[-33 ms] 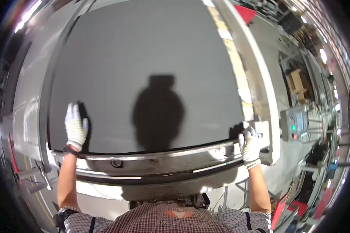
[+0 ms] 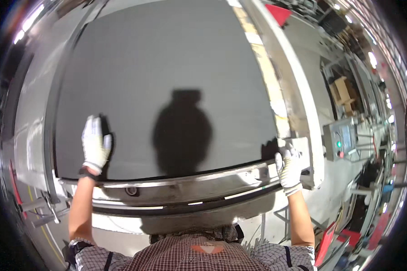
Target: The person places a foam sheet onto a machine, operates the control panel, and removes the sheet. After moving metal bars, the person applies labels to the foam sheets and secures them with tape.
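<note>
A wide, dark grey flat sheet (image 2: 167, 54) covers the bed in front of me. My left hand (image 2: 95, 143), in a white knitted glove, is over the sheet's near left part, fingers stretched forward and thumb apart; it holds nothing. I cannot tell whether its palm touches the sheet. My right hand (image 2: 289, 170), gloved the same way, rests at the near right corner, on or beside a pale metal block (image 2: 297, 151). Its fingers are apart, with the tips partly lost against the bright block. A metal rail (image 2: 181, 190) runs along the sheet's near edge.
A pale side beam (image 2: 298, 86) borders the bed on the right, with a yellowish strip (image 2: 269, 77) inside it. Farther right stand a control box (image 2: 341, 141) with a green light and a cardboard box (image 2: 343, 92). My head's shadow falls across the sheet.
My left hand has shifted right and slightly forward over the sheet, its thumb now spread wider. My right hand stays at the corner. The whole view has slid slightly.
</note>
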{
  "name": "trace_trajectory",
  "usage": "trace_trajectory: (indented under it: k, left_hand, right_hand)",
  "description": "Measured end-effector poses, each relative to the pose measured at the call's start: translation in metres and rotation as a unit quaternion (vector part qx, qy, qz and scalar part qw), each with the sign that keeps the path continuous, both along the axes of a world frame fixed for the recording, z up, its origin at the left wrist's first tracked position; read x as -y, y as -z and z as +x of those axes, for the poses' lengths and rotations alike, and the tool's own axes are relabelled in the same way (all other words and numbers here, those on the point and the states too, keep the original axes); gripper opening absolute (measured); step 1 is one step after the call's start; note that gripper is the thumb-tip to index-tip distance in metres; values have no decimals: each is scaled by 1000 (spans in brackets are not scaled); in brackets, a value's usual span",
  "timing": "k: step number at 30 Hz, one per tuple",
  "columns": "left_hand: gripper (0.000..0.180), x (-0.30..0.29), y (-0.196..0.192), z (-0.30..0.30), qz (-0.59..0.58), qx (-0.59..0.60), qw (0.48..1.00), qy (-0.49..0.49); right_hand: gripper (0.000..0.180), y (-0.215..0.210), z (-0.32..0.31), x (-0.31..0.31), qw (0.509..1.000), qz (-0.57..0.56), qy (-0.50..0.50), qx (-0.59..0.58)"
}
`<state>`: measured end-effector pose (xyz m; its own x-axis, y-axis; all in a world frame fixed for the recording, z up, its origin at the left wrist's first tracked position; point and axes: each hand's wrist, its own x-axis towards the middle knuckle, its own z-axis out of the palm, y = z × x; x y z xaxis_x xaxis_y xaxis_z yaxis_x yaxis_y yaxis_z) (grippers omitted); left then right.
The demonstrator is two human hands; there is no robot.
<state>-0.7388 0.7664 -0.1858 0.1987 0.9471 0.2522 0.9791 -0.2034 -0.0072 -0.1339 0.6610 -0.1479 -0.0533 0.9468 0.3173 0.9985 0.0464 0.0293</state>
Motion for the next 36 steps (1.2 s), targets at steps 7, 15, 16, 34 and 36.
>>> trace_trajectory:
  k: [7,15,16,34,36]
  left_hand:
    - [72,-37,-5,274,-65,78,972,212]
    - [68,39,-3,369,-183,83,957,211]
    - [63,50,-5,386,-225,88,953,181]
    - [48,74,18,423,-141,101,976,132]
    - [46,80,23,415,-88,105,982,131]
  right_hand:
    - [28,-70,121,30,989,93,105,-41]
    - [61,50,483,66,881,121,421,-178]
    - [61,56,514,68,881,121,423,-177]
    - [55,80,592,80,895,116,389,-188]
    - [53,93,553,84,887,138,379,-226]
